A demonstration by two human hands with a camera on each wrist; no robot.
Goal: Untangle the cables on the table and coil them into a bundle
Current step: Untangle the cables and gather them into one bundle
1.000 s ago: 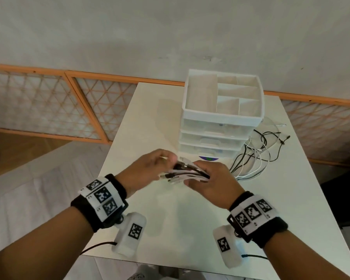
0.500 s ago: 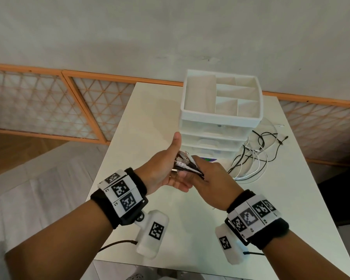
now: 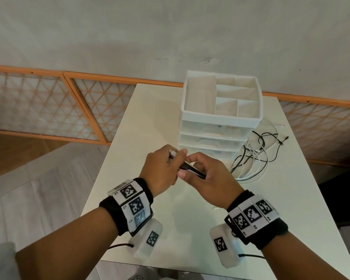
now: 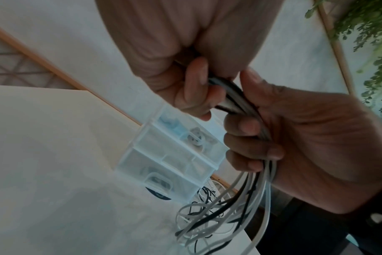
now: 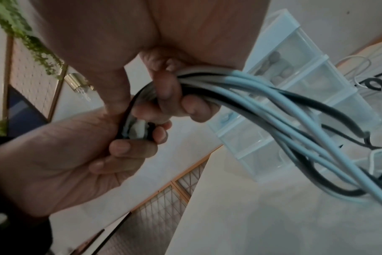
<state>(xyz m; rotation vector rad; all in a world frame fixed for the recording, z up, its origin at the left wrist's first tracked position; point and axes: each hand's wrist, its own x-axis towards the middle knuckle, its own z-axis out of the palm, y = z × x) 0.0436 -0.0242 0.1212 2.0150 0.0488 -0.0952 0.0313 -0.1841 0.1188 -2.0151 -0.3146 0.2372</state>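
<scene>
1. Above the middle of the white table (image 3: 113, 178), toward its near edge, two bare hands meet and share one gathered run of black and white cables (image 3: 192, 168).
2. The left hand (image 3: 162, 170) has its fingers curled round the end of the run, where pale plug tips poke up past its knuckles.
3. The right hand (image 3: 208, 178) is also wrapped round the strands, its fingers closed tight just beside the left hand and touching it.
4. The held run lies slanted, high at the left hand and lower at the right.
5. From under the right hand (image 5: 164, 89) the strands (image 5: 283, 110) fall away toward the table's right edge.
6. There the loose remainder (image 3: 255, 156) sprawls in loops on the tabletop, just beside the right side of a white drawer organiser (image 3: 220, 118) standing at the far middle.
7. The slack lies to the right of both grips, so the right hand is the nearer one to draw it in; the left looks placed to anchor the ends.
8. Black and white loops cross one another in that pile, so coiling appears barely begun.
</scene>
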